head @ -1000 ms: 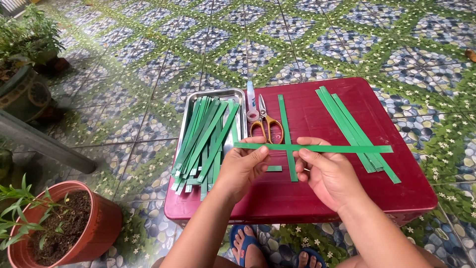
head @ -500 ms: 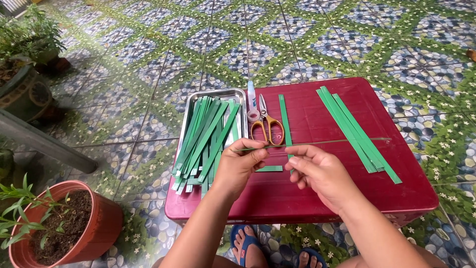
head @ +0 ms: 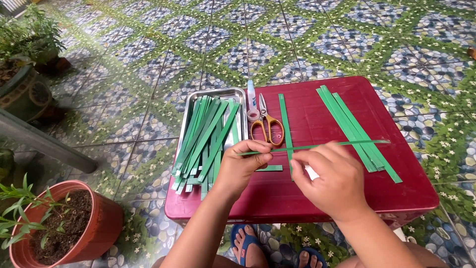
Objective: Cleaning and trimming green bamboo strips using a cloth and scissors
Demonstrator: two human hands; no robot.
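Both hands, left [head: 243,166] and right [head: 327,181], pinch one green paper strip [head: 317,146] in their fingers, holding it taut crosswise above the red surface [head: 307,198], handy to the tray of strips [head: 206,136]

1. One view only: a head-worn camera, looking steeply down and forward.
2. Close range: the left hand [head: 243,166] and right hand [head: 329,181] fill the lower centre.
3. The red table [head: 347,198] sits mid-frame; the tiled floor [head: 297,39] extends beyond it.
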